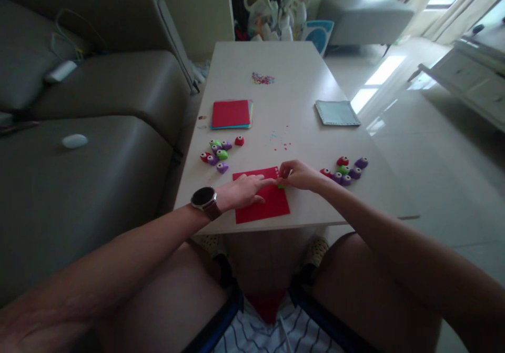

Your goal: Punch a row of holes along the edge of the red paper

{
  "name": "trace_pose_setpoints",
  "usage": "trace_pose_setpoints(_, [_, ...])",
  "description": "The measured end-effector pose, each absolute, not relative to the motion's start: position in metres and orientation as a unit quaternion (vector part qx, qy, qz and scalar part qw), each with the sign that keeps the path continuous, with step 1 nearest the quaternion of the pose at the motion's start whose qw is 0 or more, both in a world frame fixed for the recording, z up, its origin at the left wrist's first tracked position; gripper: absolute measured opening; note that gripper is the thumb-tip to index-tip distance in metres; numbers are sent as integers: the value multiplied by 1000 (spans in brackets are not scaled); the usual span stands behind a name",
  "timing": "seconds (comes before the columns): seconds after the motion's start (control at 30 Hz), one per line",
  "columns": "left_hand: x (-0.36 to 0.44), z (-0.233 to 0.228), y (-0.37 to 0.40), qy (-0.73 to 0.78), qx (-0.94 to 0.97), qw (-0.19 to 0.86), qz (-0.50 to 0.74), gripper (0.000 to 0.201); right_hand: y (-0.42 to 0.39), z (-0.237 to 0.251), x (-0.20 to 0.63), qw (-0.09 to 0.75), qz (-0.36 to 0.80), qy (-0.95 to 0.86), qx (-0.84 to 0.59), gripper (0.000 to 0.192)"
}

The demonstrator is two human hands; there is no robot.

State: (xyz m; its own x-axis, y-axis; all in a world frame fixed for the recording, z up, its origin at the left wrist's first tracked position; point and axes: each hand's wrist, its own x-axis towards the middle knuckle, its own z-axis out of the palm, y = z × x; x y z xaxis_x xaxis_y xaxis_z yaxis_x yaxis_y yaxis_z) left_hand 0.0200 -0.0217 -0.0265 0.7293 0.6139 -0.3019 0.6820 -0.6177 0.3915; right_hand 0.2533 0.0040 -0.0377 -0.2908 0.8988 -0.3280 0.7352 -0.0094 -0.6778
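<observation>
A red paper sheet (268, 205) lies at the near edge of the pale table (276, 69). My left hand (242, 191), with a watch on its wrist, rests flat on the sheet with the index finger stretched toward its right edge. My right hand (300, 174) is closed on a small green paper punch (281, 185) at the sheet's upper right edge. Small holes run along that corner of the sheet.
Several small coloured punches (219, 152) sit left of the sheet and several more punches (347, 170) to the right. A stack of coloured paper (231, 114), a light blue pad (337, 112) and confetti (262, 78) lie farther back. A sofa (90, 132) lines the left.
</observation>
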Motion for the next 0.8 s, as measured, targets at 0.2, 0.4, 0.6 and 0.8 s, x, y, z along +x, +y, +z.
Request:
trace_pose_setpoints(0.2, [19, -32, -19, 359, 899, 242, -66, 67, 10, -39, 250, 94, 423, -667, -606, 19])
trace_pose_setpoints(0.4, [17, -31, -22, 368, 894, 249, -62, 76, 6, -34, 257, 115, 458, -653, -592, 17])
trace_pose_setpoints(0.6, [13, -34, -25, 387, 876, 286, 1, 87, 3, -30, 283, 126, 405, -676, -603, 16])
trace_pose_setpoints(0.8, [16, -37, -23, 388, 879, 278, -15, 74, -7, -23, 294, 120, 279, -747, -591, 19])
